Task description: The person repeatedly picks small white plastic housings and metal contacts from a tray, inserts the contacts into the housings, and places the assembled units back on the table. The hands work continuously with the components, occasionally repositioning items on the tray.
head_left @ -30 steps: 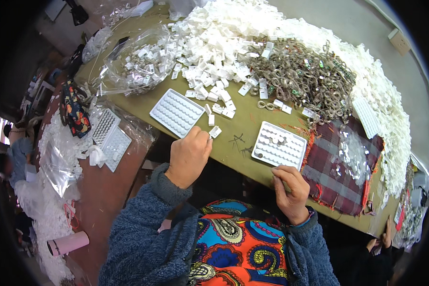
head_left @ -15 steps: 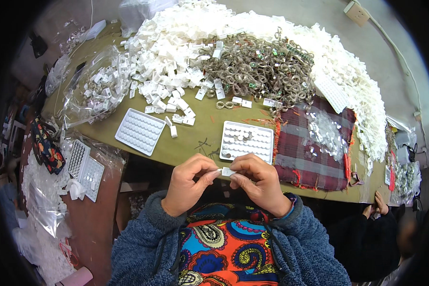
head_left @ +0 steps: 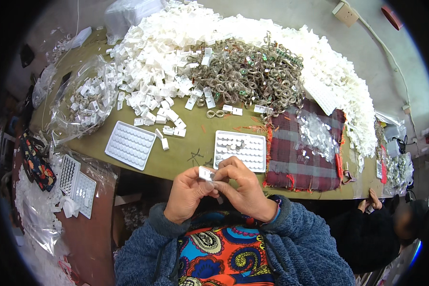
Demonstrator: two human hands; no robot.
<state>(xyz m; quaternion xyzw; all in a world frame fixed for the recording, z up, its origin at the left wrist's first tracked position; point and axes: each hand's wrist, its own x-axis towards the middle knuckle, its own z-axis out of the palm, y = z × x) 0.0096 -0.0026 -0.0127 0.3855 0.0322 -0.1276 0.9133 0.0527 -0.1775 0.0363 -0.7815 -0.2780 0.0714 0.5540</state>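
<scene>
In front of my body, my left hand [head_left: 185, 194] pinches a small white plastic case [head_left: 205, 173] between thumb and fingers. Its flat face is tilted up. My right hand [head_left: 244, 187] meets it from the right, thumb and fingertips closed at the case's right edge; whether they hold a separate small part is hidden. Just beyond my hands, at the table's near edge, sits a white tray [head_left: 252, 162] with rows of hollows and several small round pieces [head_left: 232, 143] in its left part. Another white tray [head_left: 130, 145] with hollows lies farther left.
White cases [head_left: 152, 62] form a large heap at the back, with greyish rings [head_left: 248, 71] piled before it. A plaid cloth [head_left: 286, 164] bearing clear bits [head_left: 315, 133] lies right. A plastic bag [head_left: 88, 102] stands left. Another person's hand [head_left: 374, 199] is at the right edge.
My hands have drawn closer together, and the white case is now turned up and held more to the left, in my left fingers. The whole view has shifted slightly.
</scene>
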